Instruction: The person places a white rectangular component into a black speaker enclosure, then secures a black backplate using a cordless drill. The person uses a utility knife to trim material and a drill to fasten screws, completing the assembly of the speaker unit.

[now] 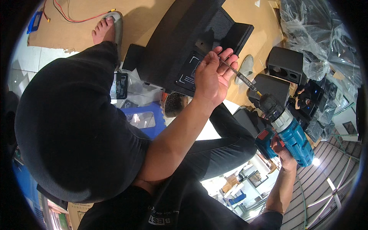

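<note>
My right hand [283, 154] grips a teal and black cordless drill [292, 135] by its handle. Out of the drill's chuck, a long thin driver bit [247, 82] points up and to the left. The bit's tip reaches the fingers of my left hand [214, 78], palm up, with thumb and forefinger pinched at it and the other fingers loosely curled. Whether a small screw sits at the tip is hidden. Just behind my left hand stands a large black speaker cabinet [163, 48], with an open recess and a label panel [188, 69] near my wrist.
Black speaker boxes [284, 63] and crumpled clear plastic sheeting [318, 28] lie to the right. Cardboard [74, 23] covers the floor, with a red and black cable [69, 17] at the far left. A blue plastic stool [155, 111] stands by my legs. Another person [304, 97] is at far right.
</note>
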### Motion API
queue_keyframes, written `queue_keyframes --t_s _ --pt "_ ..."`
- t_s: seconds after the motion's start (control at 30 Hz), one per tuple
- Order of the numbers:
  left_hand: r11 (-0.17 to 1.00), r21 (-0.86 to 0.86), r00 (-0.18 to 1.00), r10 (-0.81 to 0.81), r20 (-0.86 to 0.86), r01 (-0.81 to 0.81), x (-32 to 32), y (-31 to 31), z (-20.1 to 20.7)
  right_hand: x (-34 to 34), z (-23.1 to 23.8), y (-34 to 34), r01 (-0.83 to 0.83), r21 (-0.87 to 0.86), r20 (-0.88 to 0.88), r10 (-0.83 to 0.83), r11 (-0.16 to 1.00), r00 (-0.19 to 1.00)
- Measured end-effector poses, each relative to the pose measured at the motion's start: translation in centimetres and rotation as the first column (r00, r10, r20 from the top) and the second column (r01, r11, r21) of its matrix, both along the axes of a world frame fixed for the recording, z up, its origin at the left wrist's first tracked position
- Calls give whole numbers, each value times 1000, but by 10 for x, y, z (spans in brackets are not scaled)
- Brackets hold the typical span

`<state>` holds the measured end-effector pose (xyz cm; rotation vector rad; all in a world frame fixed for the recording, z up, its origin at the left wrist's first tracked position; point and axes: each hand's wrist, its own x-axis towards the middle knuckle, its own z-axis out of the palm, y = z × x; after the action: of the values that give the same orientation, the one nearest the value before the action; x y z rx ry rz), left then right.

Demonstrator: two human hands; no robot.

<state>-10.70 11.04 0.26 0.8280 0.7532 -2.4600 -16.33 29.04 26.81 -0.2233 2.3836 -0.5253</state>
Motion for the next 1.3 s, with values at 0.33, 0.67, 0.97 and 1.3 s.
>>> queue_keyframes --t_s 0.33,0.67,0.97,1.3 --pt "998 -15 997 55 -53 -55 1 1 -13 -8 0 -1 2 -43 35 0 999 999" --pt "992 -99 997 -75 10 75 6 -9 -11 -13 8 -25 -202 116 -94 213 973 973" --pt "973 222 993 47 108 -70 14 -9 4 -12 5 -30 44 36 12 -45 998 999" --pt "975 209 986 39 161 -73 16 -10 -9 -22 3 -46 210 48 290 -215 977 933"
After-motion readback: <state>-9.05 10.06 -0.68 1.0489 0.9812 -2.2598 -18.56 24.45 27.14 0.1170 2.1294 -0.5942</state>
